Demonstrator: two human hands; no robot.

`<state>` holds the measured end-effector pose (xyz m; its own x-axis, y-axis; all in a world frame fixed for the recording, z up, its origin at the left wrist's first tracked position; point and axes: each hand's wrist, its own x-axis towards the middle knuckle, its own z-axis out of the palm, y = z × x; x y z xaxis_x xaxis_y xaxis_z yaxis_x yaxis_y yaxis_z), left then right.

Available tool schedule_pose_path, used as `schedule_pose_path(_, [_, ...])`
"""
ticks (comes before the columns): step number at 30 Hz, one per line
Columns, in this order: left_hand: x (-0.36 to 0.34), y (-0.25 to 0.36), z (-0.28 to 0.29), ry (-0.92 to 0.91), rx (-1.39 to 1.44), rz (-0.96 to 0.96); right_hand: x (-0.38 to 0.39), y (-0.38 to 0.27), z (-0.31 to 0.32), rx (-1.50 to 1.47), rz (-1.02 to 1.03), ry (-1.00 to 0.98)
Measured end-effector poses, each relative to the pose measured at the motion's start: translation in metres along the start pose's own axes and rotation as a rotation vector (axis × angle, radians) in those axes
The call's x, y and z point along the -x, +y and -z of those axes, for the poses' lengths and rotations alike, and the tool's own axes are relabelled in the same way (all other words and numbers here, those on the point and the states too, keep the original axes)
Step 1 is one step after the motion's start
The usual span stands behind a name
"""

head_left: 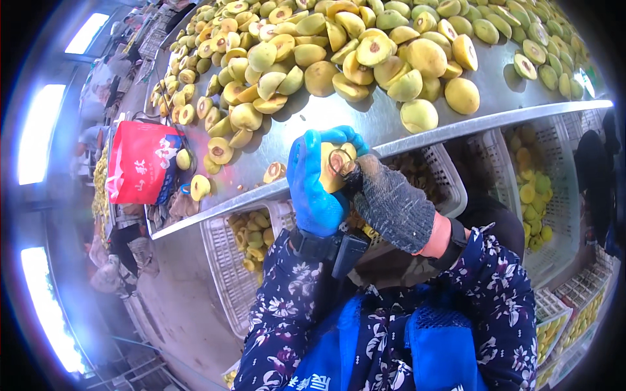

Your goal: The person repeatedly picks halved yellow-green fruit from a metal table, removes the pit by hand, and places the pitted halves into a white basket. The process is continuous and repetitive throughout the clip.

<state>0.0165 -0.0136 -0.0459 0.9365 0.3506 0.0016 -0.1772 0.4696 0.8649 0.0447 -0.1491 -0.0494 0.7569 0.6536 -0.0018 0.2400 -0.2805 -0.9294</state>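
My left hand (313, 186), in a blue rubber glove, is closed round a halved yellow peach (330, 177), its cut face turned toward my right hand. My right hand (399, 203), in a grey knit glove, is closed on a small pitting tool with a thin curved loop (350, 158). The loop lies against the reddish pit hollow of the fruit. Its handle is mostly hidden by my fingers. Both hands are together just above the front edge of the metal table (450, 133). Beyond them is a large heap of halved peaches (319, 78).
A red bag (140, 163) stands at the table's left end, near a few loose peach halves. Below the table edge are white plastic crates (225, 277) holding fruit pieces, with another crate (557, 176) at the right. Other people work in the far left background.
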Motion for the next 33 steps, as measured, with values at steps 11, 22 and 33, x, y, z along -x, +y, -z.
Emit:
schedule_pose_path(11, [0.01,0.003,0.001,-0.039,-0.706,-0.308,0.008,-0.004,-0.004,-0.048,-0.072,-0.059])
schedule_pose_path(22, [0.012,0.004,0.0,-0.064,-0.453,-0.12,0.017,0.002,-0.004,-0.094,-0.074,-0.096])
schedule_pose_path(33, [0.005,0.019,0.008,-0.284,-0.354,0.215,0.035,0.007,-0.003,-0.276,-0.202,-0.181])
